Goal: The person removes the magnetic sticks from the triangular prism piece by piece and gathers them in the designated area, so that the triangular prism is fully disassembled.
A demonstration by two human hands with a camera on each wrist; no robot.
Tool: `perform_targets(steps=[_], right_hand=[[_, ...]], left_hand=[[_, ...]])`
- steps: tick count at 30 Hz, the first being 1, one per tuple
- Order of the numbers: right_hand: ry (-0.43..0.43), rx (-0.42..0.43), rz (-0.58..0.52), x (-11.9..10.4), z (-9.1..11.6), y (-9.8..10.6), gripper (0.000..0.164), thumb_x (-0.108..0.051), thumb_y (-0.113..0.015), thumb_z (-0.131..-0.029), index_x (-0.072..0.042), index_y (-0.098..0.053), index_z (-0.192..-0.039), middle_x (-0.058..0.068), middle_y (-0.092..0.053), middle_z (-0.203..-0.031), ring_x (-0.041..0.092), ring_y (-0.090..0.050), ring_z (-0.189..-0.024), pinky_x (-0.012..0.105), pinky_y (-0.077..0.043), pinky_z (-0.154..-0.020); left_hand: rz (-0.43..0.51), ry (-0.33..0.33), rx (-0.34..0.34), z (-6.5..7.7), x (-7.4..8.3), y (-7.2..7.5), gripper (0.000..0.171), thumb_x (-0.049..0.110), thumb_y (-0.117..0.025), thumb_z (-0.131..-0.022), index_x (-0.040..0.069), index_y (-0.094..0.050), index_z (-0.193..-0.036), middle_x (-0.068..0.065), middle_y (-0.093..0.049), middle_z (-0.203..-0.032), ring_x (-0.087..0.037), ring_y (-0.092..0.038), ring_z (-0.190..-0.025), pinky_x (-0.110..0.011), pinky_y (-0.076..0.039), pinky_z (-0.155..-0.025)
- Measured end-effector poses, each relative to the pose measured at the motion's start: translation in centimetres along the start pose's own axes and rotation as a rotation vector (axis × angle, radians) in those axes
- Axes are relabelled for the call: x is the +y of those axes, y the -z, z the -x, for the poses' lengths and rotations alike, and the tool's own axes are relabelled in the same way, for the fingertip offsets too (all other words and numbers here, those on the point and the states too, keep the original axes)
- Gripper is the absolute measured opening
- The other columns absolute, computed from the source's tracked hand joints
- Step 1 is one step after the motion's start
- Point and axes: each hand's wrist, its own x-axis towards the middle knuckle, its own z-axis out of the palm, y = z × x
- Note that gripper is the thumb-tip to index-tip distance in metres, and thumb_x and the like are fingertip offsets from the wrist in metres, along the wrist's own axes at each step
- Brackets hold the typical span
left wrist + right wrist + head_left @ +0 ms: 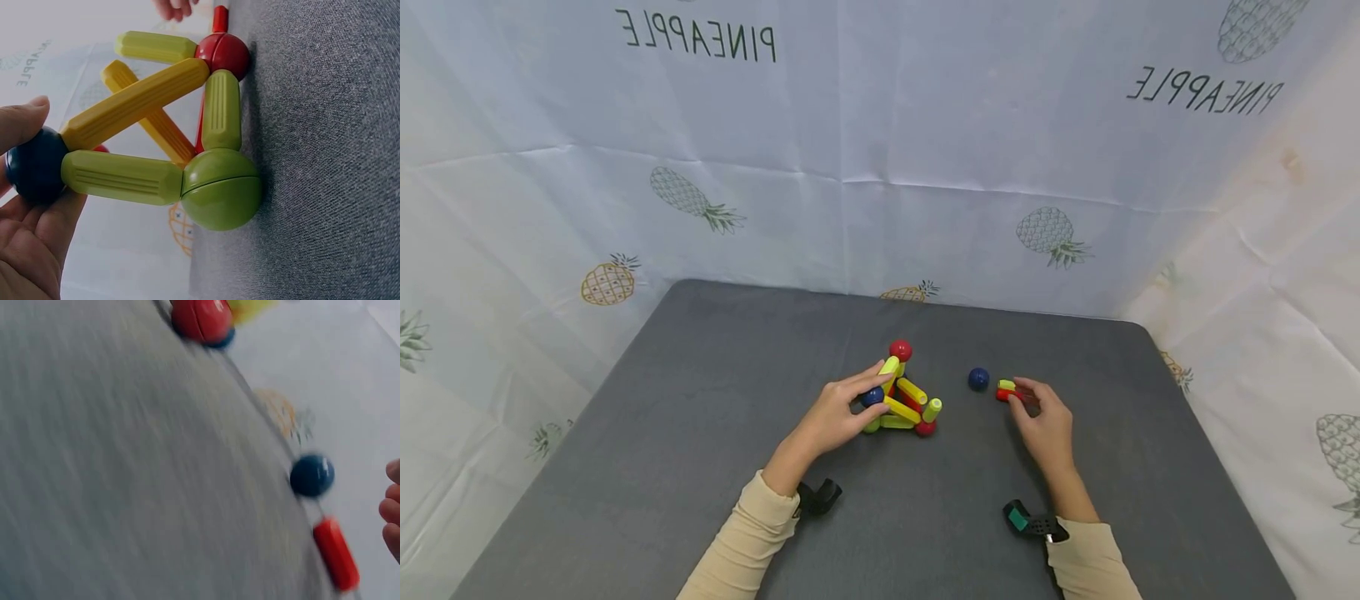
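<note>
A dark grey table [625, 467] with rounded far corners and a woven-looking surface stands before a pale, creased cloth [880, 108] that hangs behind it and along both sides. Outlined pineapples [676, 190] are printed across the cloth in grey-green, and a yellow-orange pineapple [607, 284] shows near the table's far left corner. Higher up, at left and right, dark lettering [698, 37] spells PINEAPPLE mirror-reversed.

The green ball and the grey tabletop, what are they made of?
The green ball is probably plastic: it looks smooth and shiny, with a seam around it. The grey tabletop seems covered in matte cloth: its surface looks speckled and woven. I can't see underneath.
</note>
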Motion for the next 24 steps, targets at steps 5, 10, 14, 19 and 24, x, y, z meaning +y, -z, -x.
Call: perform_targets(steps=[5, 10, 14, 19, 24], right_hand=[[0.072, -0.084, -0.08, -2.3, 0.2, -1.0, 0.032, 0.002, -0.074, -0.078, 0.001, -0.067, -0.109, 0.014, -0.069, -0.098, 0.029, -0.068, -0.083, 0.023, -0.05, -0.08], [0.089, -0.2, -0.143, -5.0, 0.9, -2.1, 0.036, 0.0, -0.073, -0.08, -0.005, -0.065, -0.114, 0.01, -0.069, -0.106, 0.024, -0.069, -0.09, 0.021, -0.052, -0.08], [0.125, -0.28, -0.222, -6.6, 1.5, -2.9, 0.039, -0.001, -0.071, -0.082, -0.005, -0.063, -0.12, 0.01, -0.067, -0.113, 0.025, -0.066, -0.099, 0.034, -0.054, -0.081], [0.176, -0.316, -0.297, -7.3, 1.9, -3.7, 0.042, 0.003, -0.07, -0.082, 0.0, -0.06, -0.122, 0.015, -0.065, -0.118, 0.03, -0.065, -0.101, 0.04, -0.055, -0.077], [0.189, -0.338, -0.263, -7.4, 2.2, -4.2, 0.042, 0.001, -0.07, -0.082, -0.002, -0.061, -0.123, 0.011, -0.065, -0.118, 0.024, -0.066, -0.1, 0.036, -0.056, -0.076]], left_hand=[[-0.001, 0.001, -0.002, 0.0, -0.1, 0.1, 0.046, 0.02, -0.068, -0.088, 0.004, -0.058, -0.13, -0.012, -0.047, -0.143, -0.028, -0.05, -0.127, -0.041, -0.045, -0.097], [-0.001, -0.002, -0.001, 0.0, -0.1, 0.0, 0.046, 0.019, -0.068, -0.088, 0.004, -0.058, -0.13, -0.013, -0.047, -0.143, -0.028, -0.05, -0.126, -0.041, -0.045, -0.097], [-0.002, -0.005, 0.003, 0.0, -0.1, 0.0, 0.046, 0.019, -0.068, -0.088, 0.003, -0.058, -0.13, -0.013, -0.047, -0.143, -0.028, -0.051, -0.125, -0.041, -0.046, -0.096], [-0.001, -0.004, 0.003, 0.0, -0.1, 0.0, 0.046, 0.019, -0.068, -0.088, 0.004, -0.058, -0.13, -0.014, -0.046, -0.143, -0.028, -0.052, -0.125, -0.04, -0.047, -0.094], [0.009, -0.006, -0.003, 0.1, -0.1, 0.1, 0.046, 0.018, -0.068, -0.088, 0.003, -0.057, -0.13, -0.016, -0.046, -0.143, -0.028, -0.052, -0.124, -0.04, -0.048, -0.094]])
